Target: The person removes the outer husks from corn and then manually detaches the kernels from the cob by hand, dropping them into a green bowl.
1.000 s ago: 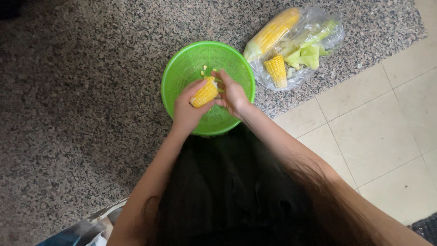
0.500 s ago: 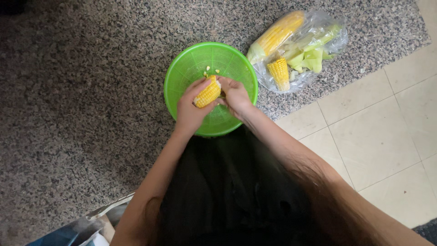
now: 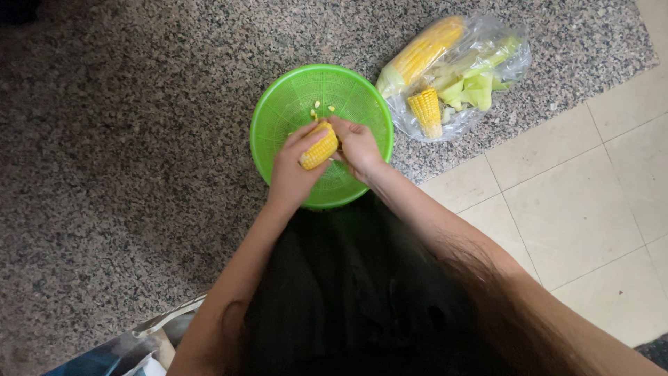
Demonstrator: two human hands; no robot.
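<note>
A home kitchen floor: speckled granite slab (image 3: pixel 125 139) beside beige tiles (image 3: pixel 577 202), a bag of corn (image 3: pixel 452 76) nearby.

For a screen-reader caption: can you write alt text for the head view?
Two hands hold a yellow corn piece over a green bowl with a few loose kernels; the left hand grips it, the right hand touches its end. A clear bag of corn lies beside it on speckled stone.

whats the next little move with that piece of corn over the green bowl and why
Probably push the right hand thumb along the yellow corn cob piece that the left hand grips. Most kernels are on the cob, and only a few lie in the green plastic colander bowl beneath.
</note>
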